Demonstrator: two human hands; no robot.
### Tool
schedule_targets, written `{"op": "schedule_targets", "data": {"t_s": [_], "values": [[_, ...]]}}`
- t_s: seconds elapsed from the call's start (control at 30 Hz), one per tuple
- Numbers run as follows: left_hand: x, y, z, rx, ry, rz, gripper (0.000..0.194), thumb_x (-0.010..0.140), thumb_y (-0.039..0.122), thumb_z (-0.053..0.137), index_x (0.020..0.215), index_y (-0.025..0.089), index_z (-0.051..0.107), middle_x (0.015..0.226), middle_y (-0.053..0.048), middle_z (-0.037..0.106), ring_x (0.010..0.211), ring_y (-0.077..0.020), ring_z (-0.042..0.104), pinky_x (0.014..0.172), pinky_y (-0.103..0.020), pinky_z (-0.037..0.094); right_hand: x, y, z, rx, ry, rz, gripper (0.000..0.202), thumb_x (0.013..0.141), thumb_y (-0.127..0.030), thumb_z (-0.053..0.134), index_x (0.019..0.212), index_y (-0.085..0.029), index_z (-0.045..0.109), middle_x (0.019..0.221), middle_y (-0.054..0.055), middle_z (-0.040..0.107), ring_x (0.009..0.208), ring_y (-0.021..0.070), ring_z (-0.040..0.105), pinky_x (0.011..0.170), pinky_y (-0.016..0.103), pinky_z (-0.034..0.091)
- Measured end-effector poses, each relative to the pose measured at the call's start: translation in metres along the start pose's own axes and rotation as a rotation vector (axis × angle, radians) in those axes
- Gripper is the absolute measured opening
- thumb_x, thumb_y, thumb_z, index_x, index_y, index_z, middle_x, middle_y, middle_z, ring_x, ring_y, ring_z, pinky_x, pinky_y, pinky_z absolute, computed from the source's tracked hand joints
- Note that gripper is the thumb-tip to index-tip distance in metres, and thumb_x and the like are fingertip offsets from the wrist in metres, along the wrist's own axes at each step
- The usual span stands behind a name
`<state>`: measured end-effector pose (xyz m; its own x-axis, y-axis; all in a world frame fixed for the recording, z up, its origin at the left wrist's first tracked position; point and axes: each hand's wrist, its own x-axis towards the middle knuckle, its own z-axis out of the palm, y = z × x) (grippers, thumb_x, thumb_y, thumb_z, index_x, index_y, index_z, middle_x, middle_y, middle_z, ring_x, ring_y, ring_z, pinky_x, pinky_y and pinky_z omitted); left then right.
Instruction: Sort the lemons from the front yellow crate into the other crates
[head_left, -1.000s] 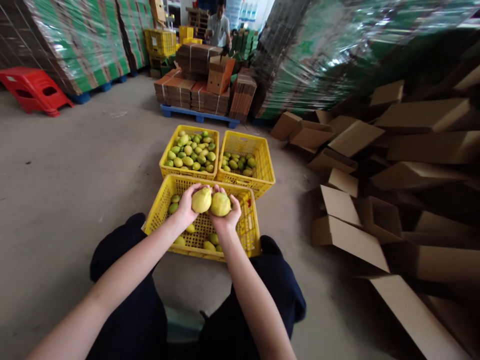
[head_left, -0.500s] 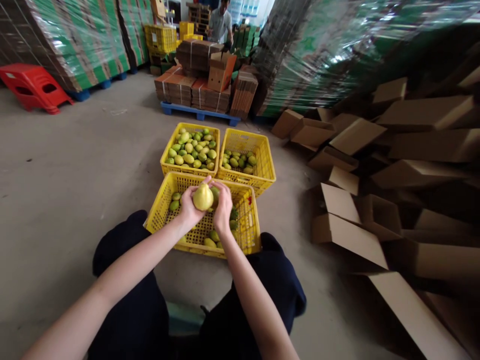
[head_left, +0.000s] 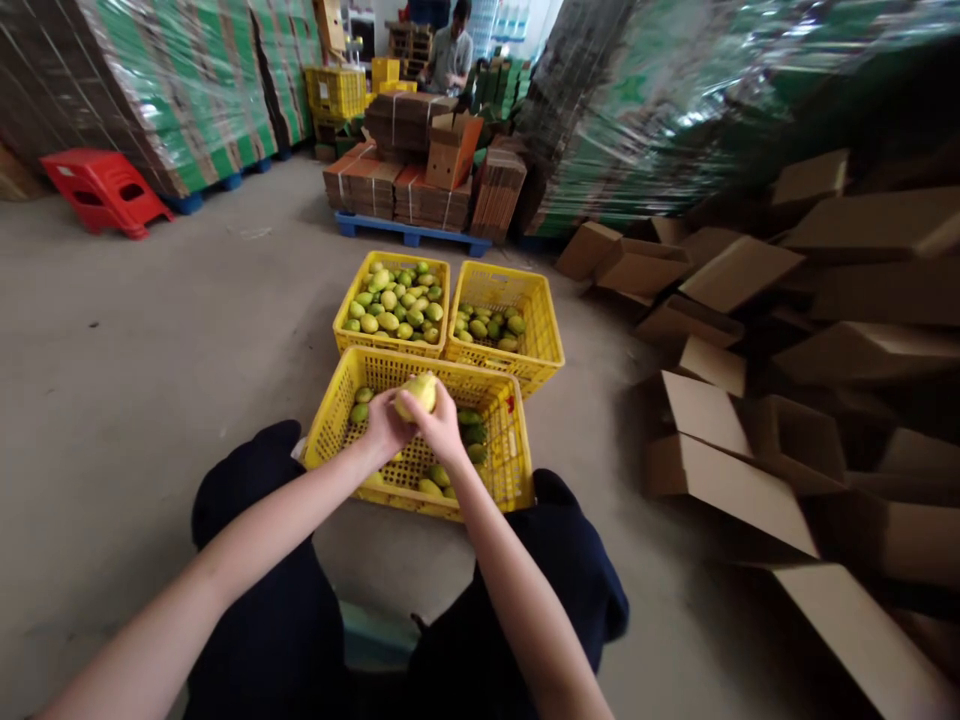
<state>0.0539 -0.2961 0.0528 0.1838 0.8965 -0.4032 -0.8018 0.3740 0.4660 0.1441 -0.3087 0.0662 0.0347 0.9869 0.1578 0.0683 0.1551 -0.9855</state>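
Note:
A pale yellow-green fruit (head_left: 418, 396) is held between both hands above the near yellow crate (head_left: 517, 465). My left hand (head_left: 387, 422) is wrapped round its left and lower side. My right hand (head_left: 441, 424) grips it from the right, fingers closed on it. Several green and yellow fruits lie in the near crate, some at its left end and some at its right. Behind it, the back left crate (head_left: 352, 345) is full of fruits, and the back right crate (head_left: 553, 335) holds a smaller group of them.
Opened cardboard boxes (head_left: 742, 480) are heaped on the right. A blue pallet (head_left: 411, 235) with stacked flat cartons stands ahead, a person (head_left: 452, 55) behind it. A red stool (head_left: 109, 190) is at the left. Wrapped stacks (head_left: 195, 90) line the back.
The yellow fruit has been turned and tilted in the hands. My right hand has closed onto it; a greener fruit beside it before no longer shows. The whole view has shifted slightly.

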Motion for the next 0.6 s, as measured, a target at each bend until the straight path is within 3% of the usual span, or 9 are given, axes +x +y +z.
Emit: {"op": "schedule_targets", "data": {"t_s": [0.13, 0.23, 0.3, 0.37, 0.47, 0.6], "values": [[-0.009, 0.019, 0.016, 0.032, -0.052, -0.012, 0.021, 0.078, 0.017, 0.064, 0.098, 0.017, 0.063, 0.094, -0.01, 0.071, 0.099, -0.0267, 0.069, 0.092, -0.044, 0.056, 0.007, -0.018, -0.021, 0.245, 0.224, 0.005, 0.047, 0.08, -0.065, 0.062, 0.097, -0.021, 0.057, 0.088, 0.005, 0.068, 0.079, 0.0213, 0.067, 0.078, 0.04, 0.058], [-0.015, 0.038, 0.027, 0.163, -0.221, 0.169, 0.043, 0.068, 0.012, 0.079, 0.108, 0.021, 0.064, 0.105, -0.005, 0.071, 0.102, -0.0234, 0.069, 0.094, -0.038, 0.054, 0.007, -0.034, -0.049, -0.011, 0.313, -0.119, 0.048, 0.076, -0.061, 0.072, 0.099, -0.022, 0.056, 0.088, 0.003, 0.068, 0.077, 0.021, 0.065, 0.076, 0.04, 0.057], [-0.021, 0.048, 0.032, 0.31, -0.335, 0.345, 0.059, 0.057, 0.008, 0.088, 0.11, 0.023, 0.065, 0.11, -0.004, 0.071, 0.109, -0.0233, 0.067, 0.096, -0.034, 0.052, 0.002, -0.041, -0.062, -0.221, 0.264, -0.214, 0.051, 0.071, -0.057, 0.081, 0.102, -0.023, 0.058, 0.094, 0.005, 0.07, 0.082, 0.023, 0.065, 0.08, 0.042, 0.056], [-0.028, 0.054, 0.035, 0.424, -0.39, 0.431, 0.066, 0.047, 0.001, 0.091, 0.106, 0.021, 0.068, 0.111, -0.005, 0.071, 0.115, -0.0247, 0.065, 0.099, -0.031, 0.05, -0.005, -0.042, -0.066, -0.314, 0.166, -0.275, 0.053, 0.069, -0.057, 0.083, 0.104, -0.025, 0.06, 0.1, 0.006, 0.071, 0.089, 0.0253, 0.066, 0.084, 0.043, 0.055], [-0.038, 0.057, 0.039, 0.444, -0.384, 0.336, 0.061, 0.044, -0.009, 0.087, 0.097, 0.017, 0.071, 0.111, -0.009, 0.072, 0.118, -0.027, 0.064, 0.1, -0.03, 0.051, -0.011, -0.04, -0.061, -0.295, 0.064, -0.298, 0.052, 0.07, -0.056, 0.084, 0.106, -0.026, 0.06, 0.103, 0.006, 0.071, 0.092, 0.0266, 0.066, 0.086, 0.043, 0.054], [-0.04, 0.057, 0.04, 0.336, -0.32, 0.201, 0.06, 0.047, -0.018, 0.078, 0.096, 0.017, 0.073, 0.115, -0.009, 0.073, 0.118, -0.0259, 0.066, 0.097, -0.026, 0.052, -0.013, -0.039, -0.055, -0.211, 0.054, -0.293, 0.051, 0.071, -0.052, 0.085, 0.106, -0.027, 0.058, 0.102, 0.005, 0.07, 0.094, 0.0266, 0.065, 0.088, 0.043, 0.053]]}}
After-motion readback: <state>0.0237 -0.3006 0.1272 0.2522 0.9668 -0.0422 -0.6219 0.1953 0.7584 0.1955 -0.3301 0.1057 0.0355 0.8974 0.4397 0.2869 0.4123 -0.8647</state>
